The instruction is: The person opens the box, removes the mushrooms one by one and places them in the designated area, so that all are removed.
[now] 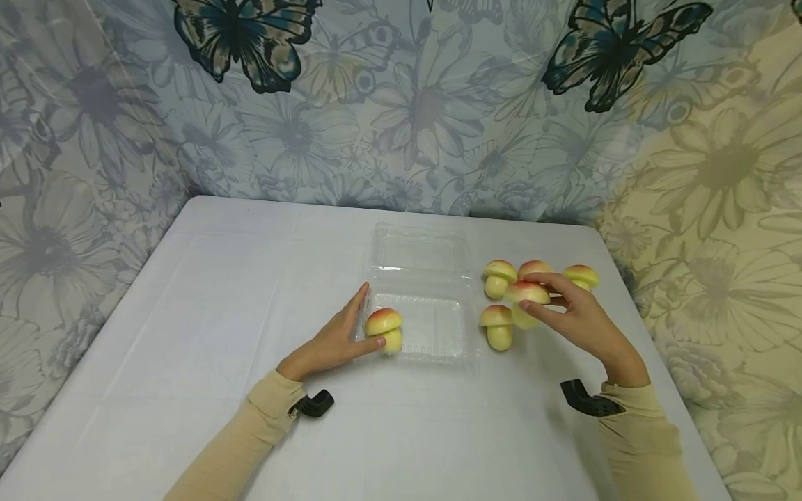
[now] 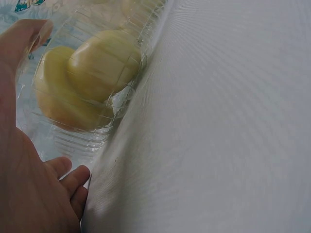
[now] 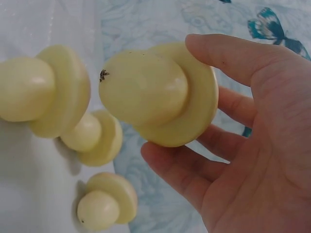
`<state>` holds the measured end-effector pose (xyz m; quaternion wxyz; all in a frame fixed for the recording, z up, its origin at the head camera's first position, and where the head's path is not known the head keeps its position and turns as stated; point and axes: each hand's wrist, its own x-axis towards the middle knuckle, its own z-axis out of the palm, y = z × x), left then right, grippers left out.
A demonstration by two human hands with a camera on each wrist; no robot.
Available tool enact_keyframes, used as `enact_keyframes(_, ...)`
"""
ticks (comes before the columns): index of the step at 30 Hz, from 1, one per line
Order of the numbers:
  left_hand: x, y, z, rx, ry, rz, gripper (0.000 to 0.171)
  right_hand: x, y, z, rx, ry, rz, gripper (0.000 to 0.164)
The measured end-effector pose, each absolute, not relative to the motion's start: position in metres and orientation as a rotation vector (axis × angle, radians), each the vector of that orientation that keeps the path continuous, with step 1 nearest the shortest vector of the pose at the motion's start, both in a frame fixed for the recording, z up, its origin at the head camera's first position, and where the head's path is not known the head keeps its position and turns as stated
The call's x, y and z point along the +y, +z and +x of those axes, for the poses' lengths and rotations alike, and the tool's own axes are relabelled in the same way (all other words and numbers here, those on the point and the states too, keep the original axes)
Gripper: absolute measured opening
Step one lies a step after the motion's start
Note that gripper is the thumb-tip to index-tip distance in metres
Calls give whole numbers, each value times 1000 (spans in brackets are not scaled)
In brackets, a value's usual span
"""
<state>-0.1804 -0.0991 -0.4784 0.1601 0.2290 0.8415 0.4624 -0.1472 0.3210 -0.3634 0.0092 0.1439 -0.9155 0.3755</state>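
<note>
A clear plastic clamshell container (image 1: 434,328) lies open on the table, its lid (image 1: 421,248) folded back to the far side. One toy mushroom (image 1: 383,321) with a red-and-yellow cap and pale yellow stem sits in the base's left part. My left hand (image 1: 327,346) rests along the container's left side, fingers extended and thumb reaching over the front rim beside that mushroom. Between thumb and fingertips my right hand (image 1: 581,319) holds another toy mushroom (image 3: 146,90) by its cap, raised above the others to the right of the container.
Several more toy mushrooms lie right of the container: a near one (image 1: 498,325), a far-left one (image 1: 499,277), one partly hidden behind the held one (image 1: 535,267), and a far-right one (image 1: 581,274). A white cloth covers the table (image 1: 207,334); patterned walls stand behind it.
</note>
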Motion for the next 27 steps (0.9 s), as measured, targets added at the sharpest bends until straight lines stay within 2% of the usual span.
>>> enact_keyframes(27,-99,-478,-181,2414,1309,657,109,332,-366,-142,-2939,1180,263,50)
